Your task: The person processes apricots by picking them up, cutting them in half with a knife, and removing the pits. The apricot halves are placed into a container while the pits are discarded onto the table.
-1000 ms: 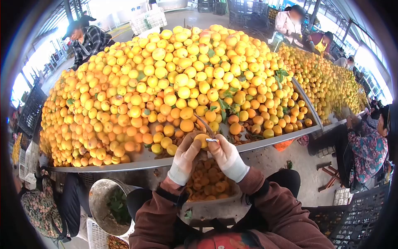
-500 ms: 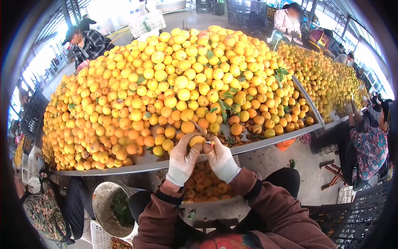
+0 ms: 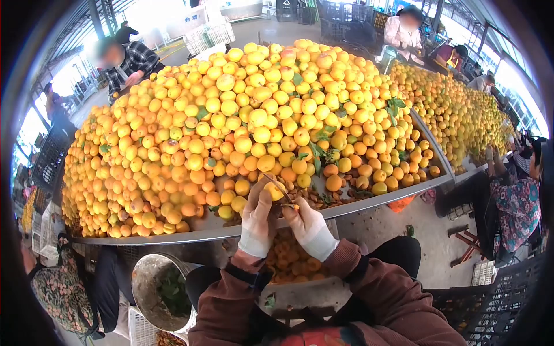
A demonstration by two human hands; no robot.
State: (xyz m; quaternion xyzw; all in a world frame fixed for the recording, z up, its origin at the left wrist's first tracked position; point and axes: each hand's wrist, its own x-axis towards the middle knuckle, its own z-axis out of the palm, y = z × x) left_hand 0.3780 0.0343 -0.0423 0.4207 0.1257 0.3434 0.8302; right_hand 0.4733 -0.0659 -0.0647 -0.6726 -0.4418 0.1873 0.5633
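My left hand (image 3: 258, 218), in a pale glove, is closed around a yellow-orange apricot (image 3: 275, 190) at the table's near edge. In my gloved right hand (image 3: 309, 225) a thin, curved, knife-like tool (image 3: 281, 188) is pinched between thumb and fingers, its strip lying across the apricot; my fingers hide most of its handle. Just beyond both hands, a big heap of apricots (image 3: 231, 127) covers the metal-edged table (image 3: 369, 202). Pieces of brown pits or scraps (image 3: 332, 199) lie beside the heap. Below my wrists sits a container of apricots (image 3: 291, 259).
A white bucket (image 3: 138, 277) with green leaves stands at my left knee, beside a white crate (image 3: 138, 326). At lower right is a black crate (image 3: 485, 305). A metal divider (image 3: 431, 138) separates a second heap (image 3: 450, 115). Several people sit or stand around the tables.
The tool's strip has shifted across the apricot, which is turned more upward in my left hand. My hands have moved slightly down in view. The person at far left has raised their head.
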